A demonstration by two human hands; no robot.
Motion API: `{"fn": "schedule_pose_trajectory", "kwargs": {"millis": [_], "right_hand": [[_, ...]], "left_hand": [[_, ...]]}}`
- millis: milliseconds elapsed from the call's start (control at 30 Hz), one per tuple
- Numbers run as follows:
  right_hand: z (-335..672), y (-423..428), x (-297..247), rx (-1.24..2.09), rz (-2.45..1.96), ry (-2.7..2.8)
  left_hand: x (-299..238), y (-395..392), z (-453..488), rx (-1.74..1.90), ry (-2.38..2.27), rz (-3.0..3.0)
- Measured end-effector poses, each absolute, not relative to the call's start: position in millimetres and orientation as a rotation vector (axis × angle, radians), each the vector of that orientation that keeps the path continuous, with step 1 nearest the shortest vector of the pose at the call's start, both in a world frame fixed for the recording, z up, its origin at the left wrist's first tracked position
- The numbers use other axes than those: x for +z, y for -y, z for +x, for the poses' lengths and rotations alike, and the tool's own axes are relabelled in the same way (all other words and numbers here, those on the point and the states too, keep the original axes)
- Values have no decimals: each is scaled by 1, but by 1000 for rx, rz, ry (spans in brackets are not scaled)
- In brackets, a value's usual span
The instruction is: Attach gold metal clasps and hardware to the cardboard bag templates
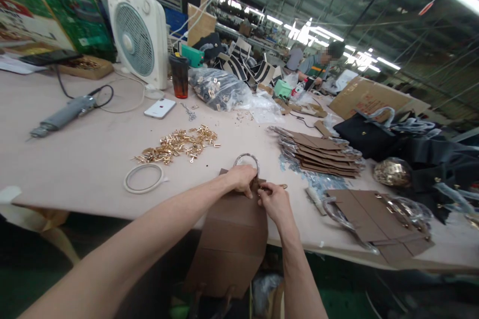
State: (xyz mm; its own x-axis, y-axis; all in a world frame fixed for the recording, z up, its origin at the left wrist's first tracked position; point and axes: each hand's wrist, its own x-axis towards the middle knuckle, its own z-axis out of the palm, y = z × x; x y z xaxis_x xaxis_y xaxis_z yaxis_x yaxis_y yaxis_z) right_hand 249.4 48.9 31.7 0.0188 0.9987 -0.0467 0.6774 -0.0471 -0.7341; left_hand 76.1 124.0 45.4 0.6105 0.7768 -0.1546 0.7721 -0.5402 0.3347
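Left grip [242, 178] and right grip [276, 202] were close together in the head view, both at the top end of a brown bag piece [236, 229]. The left grip had its fingers bent down on the brown bag piece, by the foot of a wrapped loop handle [246, 154]. The right grip had its fingertips bent in just beside the left one. The spot between the fingers was small and hidden, so you could not tell if either grip was clamped on something. The brown bag piece ran from under both grips and hung down over the near edge of the desk [93, 174]. The wrapped loop handle stuck up just past the left grip. A gold bit [284, 186] showed just beside the right grip.

Left of the left grip lay a tape ring [143, 190], and past that a pile of gold metal bits [179, 143]. Farther off on that side were a phone [160, 108], a gray tool [67, 115] and a white fan [138, 40]. Right of the right grip sat a stack of brown pieces [322, 157] and, nearer, a flat brown bag [374, 214]. Well past the right grip was another person [318, 66].
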Motion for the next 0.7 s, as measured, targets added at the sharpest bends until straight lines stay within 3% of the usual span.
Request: {"fn": "schedule_pose_trajectory", "kwargs": {"millis": [700], "right_hand": [[252, -52, 20, 819, -1618, 1580]], "left_hand": [[44, -112, 70, 143, -1260, 2483]]}}
